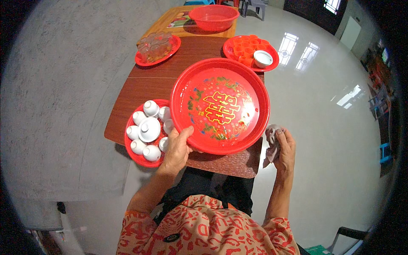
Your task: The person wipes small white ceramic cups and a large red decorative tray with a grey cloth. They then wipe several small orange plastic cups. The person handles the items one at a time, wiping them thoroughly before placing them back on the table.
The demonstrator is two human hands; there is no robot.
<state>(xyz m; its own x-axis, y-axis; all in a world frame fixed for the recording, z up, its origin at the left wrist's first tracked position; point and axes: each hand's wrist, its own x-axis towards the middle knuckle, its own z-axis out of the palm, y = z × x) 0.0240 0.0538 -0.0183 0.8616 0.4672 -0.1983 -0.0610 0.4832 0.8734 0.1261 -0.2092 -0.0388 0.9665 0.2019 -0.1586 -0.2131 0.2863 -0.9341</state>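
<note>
My left hand (178, 148) grips the near left rim of a round red tray (221, 78), thumb over the edge. Yellow characters and a ring of coloured flowers decorate its shiny inside, and it is held above the brown table. Beside its right rim, my right hand (284, 148) is closed on a crumpled greyish cloth (272, 146). Just left of my left hand, another red tray (128, 153) bears several upturned white cups (151, 153) around a white lidded bowl (149, 129). The held tray hides part of the table.
The brown table (148, 91) also bears a red plate of clear glasses (155, 46) at far left. A red tray with orange-red cups (246, 46) and a white bowl (263, 58) is at far right. Behind them stands a red basin (213, 19).
</note>
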